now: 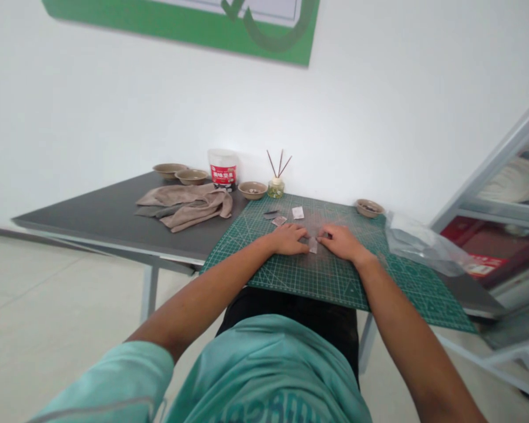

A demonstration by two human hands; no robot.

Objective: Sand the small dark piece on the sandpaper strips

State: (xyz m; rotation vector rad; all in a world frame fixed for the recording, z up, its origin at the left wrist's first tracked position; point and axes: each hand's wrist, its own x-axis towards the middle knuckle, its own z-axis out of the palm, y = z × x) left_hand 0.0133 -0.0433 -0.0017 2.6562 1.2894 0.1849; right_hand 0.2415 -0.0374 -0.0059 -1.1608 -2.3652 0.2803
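A small clear plastic bag [312, 245] lies on the green cutting mat [317, 276], between my two hands. My left hand [290, 239] rests on the mat, its thumb and forefinger closed at the bag's left edge. From the other side, my right hand [340, 241] pinches at the bag's upper right edge with bent fingers. What the bag contains is too small to tell. Just beyond my left hand lie a white printed card [297, 212], a small patterned packet [279, 221] and a dark flat piece [271, 215].
Bowls [253, 190] stand along the back, one holding small pieces, with another bowl [368, 208] at right. A diffuser bottle [275, 187], a red-labelled tub [223, 170] and a brown cloth [189, 202] are left. A clear plastic bag [423, 244] lies right, near a glass-fronted cabinet [511, 170].
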